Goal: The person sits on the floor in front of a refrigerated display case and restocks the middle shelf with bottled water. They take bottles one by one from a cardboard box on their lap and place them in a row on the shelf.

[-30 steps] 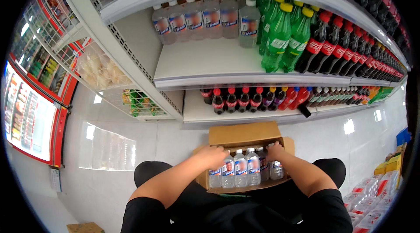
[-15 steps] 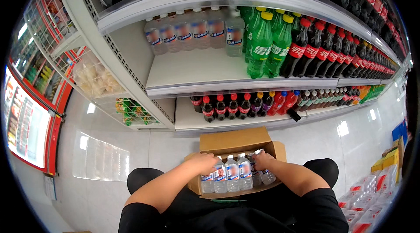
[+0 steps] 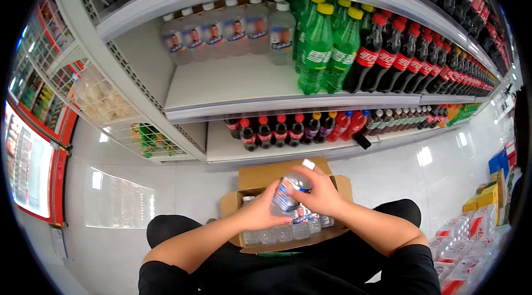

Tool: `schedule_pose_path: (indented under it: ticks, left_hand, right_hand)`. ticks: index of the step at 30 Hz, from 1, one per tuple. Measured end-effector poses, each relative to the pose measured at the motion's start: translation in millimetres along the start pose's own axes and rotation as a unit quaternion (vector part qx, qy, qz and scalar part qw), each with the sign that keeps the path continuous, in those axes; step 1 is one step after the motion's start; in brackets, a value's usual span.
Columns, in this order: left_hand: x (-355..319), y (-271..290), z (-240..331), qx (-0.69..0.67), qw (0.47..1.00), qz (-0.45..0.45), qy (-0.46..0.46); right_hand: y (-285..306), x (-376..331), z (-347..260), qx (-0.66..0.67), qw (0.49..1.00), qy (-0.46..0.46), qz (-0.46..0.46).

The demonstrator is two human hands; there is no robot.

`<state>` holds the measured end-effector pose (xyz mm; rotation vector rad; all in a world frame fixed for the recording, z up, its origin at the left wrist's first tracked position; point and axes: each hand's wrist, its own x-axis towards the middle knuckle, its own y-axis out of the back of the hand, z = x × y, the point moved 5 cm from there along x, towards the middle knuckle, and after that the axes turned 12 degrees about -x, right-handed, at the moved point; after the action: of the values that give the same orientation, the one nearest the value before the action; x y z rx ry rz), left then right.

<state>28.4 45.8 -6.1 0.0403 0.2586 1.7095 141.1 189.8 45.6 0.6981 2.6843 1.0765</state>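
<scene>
Both hands are closed around a clear plastic bottle with a white cap and blue-and-orange label, tilted above an open cardboard box. My left hand grips its lower part, and my right hand holds it near the neck. Under my hands, several matching bottles stand in the box between my knees; my hands hide part of them. On the shelf ahead, a row of the same clear bottles stands at the left, with one bottle further forward beside the green ones.
Green soda bottles and dark cola bottles fill the shelf's right part. Small bottles line the bottom shelf. A wire rack and a red-framed cooler stand left. Wrapped bottle packs lie on the floor at right.
My right hand has lifted a bottle out of the box, and my left hand has come over to hold it too. The view has shifted slightly to the right.
</scene>
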Motion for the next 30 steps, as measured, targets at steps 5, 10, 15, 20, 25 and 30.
schedule_pose_path:
  ticks: [5,10,15,20,25,30]
  left_hand:
    - [1,3,16,0.012,0.989,0.070,0.126]
    - [3,1,-13,-0.225,0.972,0.027,0.059]
    - [-1,16,-8,-0.463,0.871,0.083,0.139]
    - [5,44,-18,-0.526,0.839,0.091,0.101]
    - [9,69,6,-0.547,0.823,0.151,-0.020]
    - [-6,116,26,-0.382,0.875,0.283,-0.091]
  right_hand:
    - [9,-6,-21,0.022,0.999,0.027,0.021]
    - [19,0,-24,0.011,0.995,0.092,-0.037]
    - [52,13,-19,-0.127,0.970,0.198,0.067]
    - [79,23,9,-0.201,0.959,0.169,0.106]
    - [101,21,6,-0.234,0.946,0.176,0.140]
    - [119,21,-3,-0.240,0.938,0.188,0.164]
